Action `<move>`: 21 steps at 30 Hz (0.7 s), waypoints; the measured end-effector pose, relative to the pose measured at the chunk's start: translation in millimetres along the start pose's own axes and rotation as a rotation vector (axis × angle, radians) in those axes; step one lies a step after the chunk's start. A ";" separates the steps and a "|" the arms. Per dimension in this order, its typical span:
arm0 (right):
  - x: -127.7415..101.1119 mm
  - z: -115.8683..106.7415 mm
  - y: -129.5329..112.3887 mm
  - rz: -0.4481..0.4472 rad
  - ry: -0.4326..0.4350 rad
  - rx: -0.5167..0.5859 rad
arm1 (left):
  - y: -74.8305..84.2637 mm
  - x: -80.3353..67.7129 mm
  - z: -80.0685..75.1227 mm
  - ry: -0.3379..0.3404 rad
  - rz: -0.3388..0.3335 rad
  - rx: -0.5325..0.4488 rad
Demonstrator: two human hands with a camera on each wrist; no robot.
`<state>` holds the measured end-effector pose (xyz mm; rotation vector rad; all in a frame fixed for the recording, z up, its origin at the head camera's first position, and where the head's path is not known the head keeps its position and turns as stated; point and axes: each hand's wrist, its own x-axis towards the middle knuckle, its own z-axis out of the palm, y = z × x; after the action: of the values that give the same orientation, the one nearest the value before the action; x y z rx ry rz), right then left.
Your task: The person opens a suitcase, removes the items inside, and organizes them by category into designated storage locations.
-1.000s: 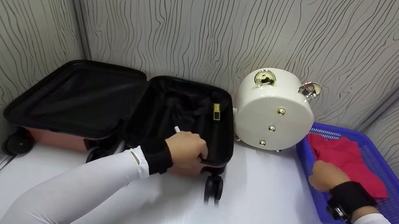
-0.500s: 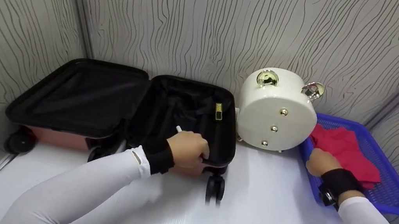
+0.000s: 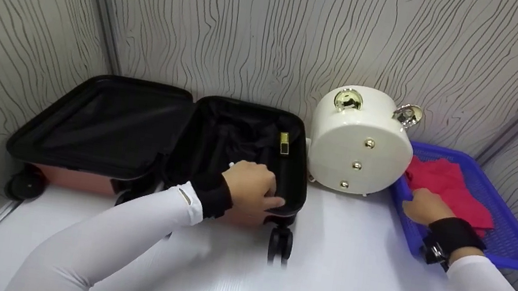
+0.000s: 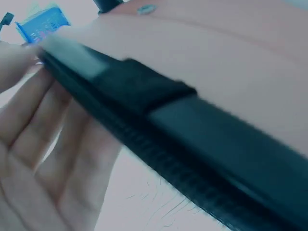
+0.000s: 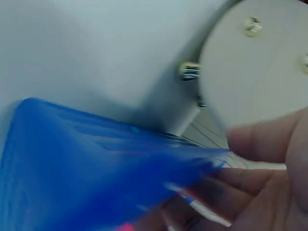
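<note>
Two hands work on a white tabletop (image 3: pixel 346 282) enclosed by grey wood-grain walls. An open suitcase (image 3: pixel 162 141), pink shell with black lining, lies flat at the rear left of the tabletop, both halves facing up. The left hand (image 3: pixel 252 190) grips the front rim of the right half, fingers curled over the edge just above a caster wheel (image 3: pixel 280 245); the left wrist view shows the fingers (image 4: pixel 43 130) lying against the black rim (image 4: pixel 159 139), with the pink shell beyond it. A small gold-and-black object (image 3: pixel 284 144) lies inside that half, toward its rear right corner.

A white round case (image 3: pixel 360 140) with gold studs stands near the rear edge, just beside the suitcase and touching or nearly touching a blue plastic basket (image 3: pixel 511 245) at the right edge of the tabletop. A red cloth (image 3: pixel 452 192) lies in the basket. The right hand (image 3: pixel 427 206) reaches over the basket's near left wall onto the cloth. Whether it grasps the cloth or only rests on it cannot be told; the right wrist view is blurred, showing fingers (image 5: pixel 260 187) at the blue wall.
</note>
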<state>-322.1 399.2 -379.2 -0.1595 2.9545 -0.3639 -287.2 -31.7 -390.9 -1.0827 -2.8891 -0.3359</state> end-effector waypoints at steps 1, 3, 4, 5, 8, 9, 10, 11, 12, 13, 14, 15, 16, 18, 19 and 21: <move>-0.1 -4.4 -1.2 0.016 0.026 0.018 | 0.3 4.3 -1.7 0.041 -0.023 -0.019; 1.6 -12.1 -5.5 0.051 0.117 0.069 | 1.5 14.5 -6.8 0.133 -0.071 -0.089; 3.2 -15.2 -9.0 0.062 0.176 0.099 | 2.2 20.7 -10.6 0.186 -0.086 -0.123; 4.7 -18.0 -12.9 0.067 0.238 0.138 | 3.2 26.7 -15.2 0.222 -0.104 -0.173; 10.2 -23.3 -26.6 0.064 0.375 0.278 | 4.3 47.4 -30.4 0.283 -0.123 -0.337; 12.2 -24.4 -30.9 0.059 0.396 0.329 | 4.1 54.8 -35.5 0.285 -0.116 -0.399; 13.6 -25.5 -34.5 0.049 0.407 0.377 | 4.1 61.8 -40.4 0.283 -0.110 -0.459; 15.4 -26.3 -37.5 0.036 0.414 0.417 | 3.8 69.3 -44.2 0.275 -0.102 -0.517; 17.4 -27.0 -40.0 0.024 0.417 0.449 | 3.6 76.6 -47.2 0.267 -0.095 -0.570; 19.3 -27.6 -42.3 0.011 0.419 0.479 | 3.7 83.6 -49.4 0.257 -0.095 -0.622; 22.2 -27.6 -44.2 0.004 0.415 0.510 | 3.7 89.8 -50.2 0.250 -0.097 -0.661; 25.2 -27.5 -45.6 -0.004 0.409 0.543 | 3.8 95.9 -49.5 0.247 -0.106 -0.684; 28.2 -27.1 -46.4 -0.007 0.404 0.576 | 4.1 101.7 -48.0 0.244 -0.116 -0.704; 34.0 -26.0 -46.9 -0.005 0.396 0.645 | 4.6 112.4 -42.5 0.238 -0.142 -0.731; 36.7 -25.2 -46.3 -0.005 0.393 0.676 | 5.0 117.3 -39.3 0.233 -0.156 -0.738; 41.2 -22.9 -44.2 -0.001 0.392 0.722 | 5.9 126.0 -32.7 0.218 -0.188 -0.745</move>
<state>-362.7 356.6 -352.3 0.0072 2.9418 -1.5687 -379.9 46.9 -343.9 -0.7377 -2.6996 -1.5143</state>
